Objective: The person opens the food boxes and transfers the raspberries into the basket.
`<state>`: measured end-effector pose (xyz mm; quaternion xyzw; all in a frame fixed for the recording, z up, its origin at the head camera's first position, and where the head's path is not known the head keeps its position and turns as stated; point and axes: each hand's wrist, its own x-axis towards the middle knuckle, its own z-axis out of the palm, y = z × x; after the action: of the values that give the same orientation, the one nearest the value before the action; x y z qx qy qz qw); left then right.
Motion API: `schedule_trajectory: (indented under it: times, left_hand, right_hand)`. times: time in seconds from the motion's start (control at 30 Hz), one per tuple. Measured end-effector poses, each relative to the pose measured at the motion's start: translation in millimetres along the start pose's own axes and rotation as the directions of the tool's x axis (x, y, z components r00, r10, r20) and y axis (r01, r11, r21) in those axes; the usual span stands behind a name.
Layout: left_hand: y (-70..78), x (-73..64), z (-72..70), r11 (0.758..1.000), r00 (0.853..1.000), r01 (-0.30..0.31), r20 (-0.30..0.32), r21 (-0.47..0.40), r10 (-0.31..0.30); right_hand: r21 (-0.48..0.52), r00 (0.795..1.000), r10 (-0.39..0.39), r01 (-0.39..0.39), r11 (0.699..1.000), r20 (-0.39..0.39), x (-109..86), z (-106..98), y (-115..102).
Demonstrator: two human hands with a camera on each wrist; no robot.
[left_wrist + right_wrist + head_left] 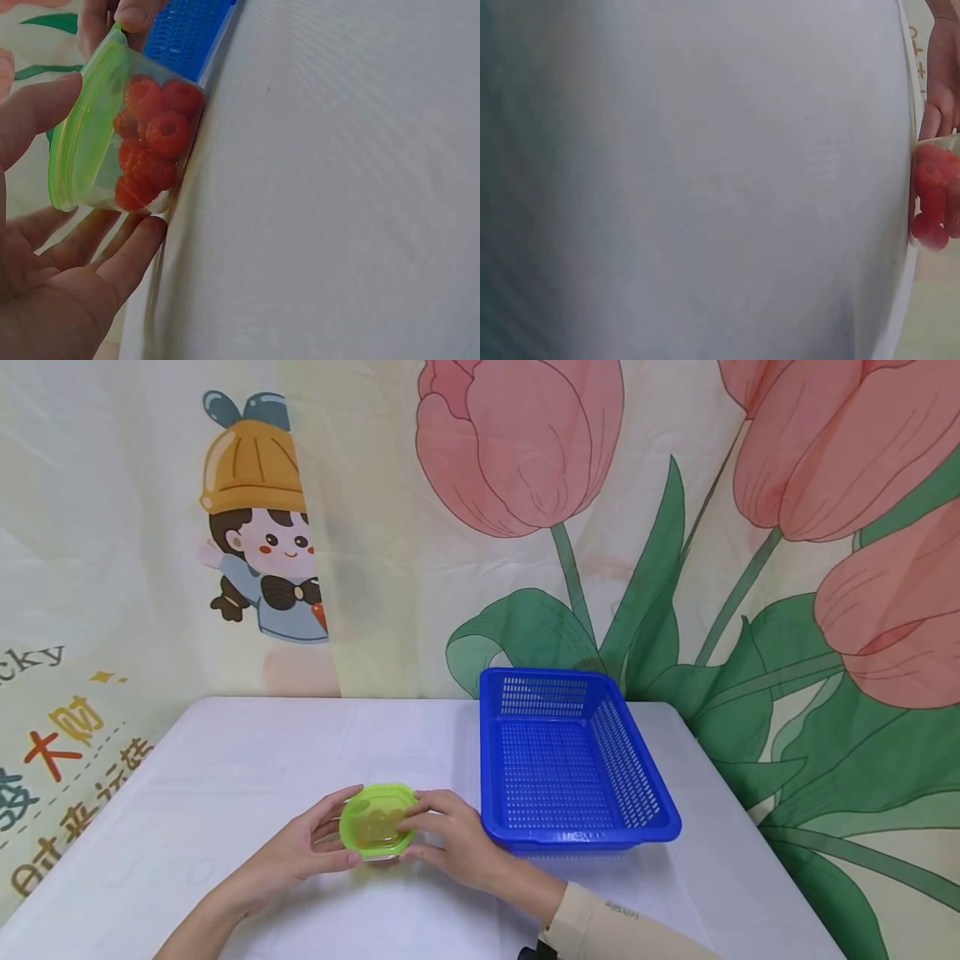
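Observation:
A small clear food container (159, 201) with a light green lid (377, 821) stands on the white-covered table, and raspberries (166, 133) show through its wall. My left hand (318, 839) holds it from the left, with the thumb at the lid's near edge and the fingers round the far side. From the right, my right hand (453, 843) grips the lid's edge; in the left wrist view its fingertips (131, 16) are at a corner of the lid. The right wrist view catches only the raspberries (932, 191) and part of my left hand (943, 82) at its right border.
A blue plastic basket (491, 760) with slotted walls stands to the right, close beside my right hand. White cloth (225, 777) covers the table. Behind its back edge hangs a backdrop (382, 568) printed with tulips and a cartoon figure.

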<state>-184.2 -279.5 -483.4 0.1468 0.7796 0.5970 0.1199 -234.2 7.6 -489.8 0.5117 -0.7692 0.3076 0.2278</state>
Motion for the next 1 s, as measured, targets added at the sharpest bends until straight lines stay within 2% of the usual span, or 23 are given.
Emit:
schedule_trajectory:
  times: [0.47, 0.7, 1.0]
  left_hand:
    - [0.8, 0.4, 1.5, 1.000, 1.000, 0.007, 0.000, -0.007, -0.007]
    - [-0.9, 0.6, 1.3, 1.000, 1.000, -0.005, -0.005, 0.016, 0.005]
    - [0.4, 0.6, 1.6, 1.000, 1.000, -0.005, -0.004, 0.027, 0.005]
  right_hand:
    - [-0.064, 0.997, -0.080, 0.079, 0.995, -0.022, 0.6, 1.8, 4.1]
    - [-0.058, 0.992, -0.115, 0.113, 0.992, -0.044, 1.8, 3.2, 4.9]
    - [-0.115, 0.988, -0.147, 0.140, 0.984, -0.050, 3.1, 0.8, 3.5]
